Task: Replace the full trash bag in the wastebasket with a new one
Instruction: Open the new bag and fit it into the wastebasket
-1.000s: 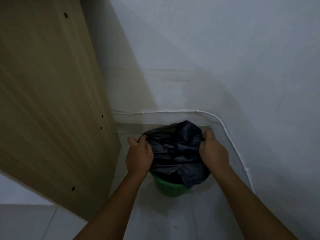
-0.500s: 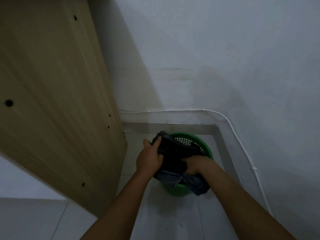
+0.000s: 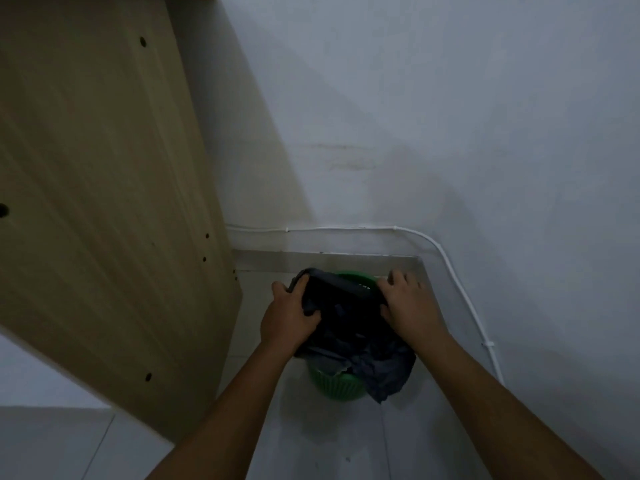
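Since half a second ago, both hands have been moving apart, the right one rising out of the basket to its far right rim, so that the bag's mouth is now stretching between them. At far left, a tall wooden panel (image 3: 97, 188) with small drilled holes is leaning into view, standing on the pale tiled floor (image 3: 346, 441). Next, the left hand (image 3: 289, 315) is gripping the bag's left edge, thumb and fingers curled round a fold of plastic. Between the hands, the black trash bag (image 3: 346, 320) is sitting in the green wastebasket (image 3: 337, 384), crumpled and matte, its near edge hanging in ragged grey folds over the front rim. The right hand (image 3: 410, 306) is pinching the bag's right edge with curled fingers. Along the wall (image 3: 450, 133) at right, a thin white cable (image 3: 460, 292) is running down toward the floor.
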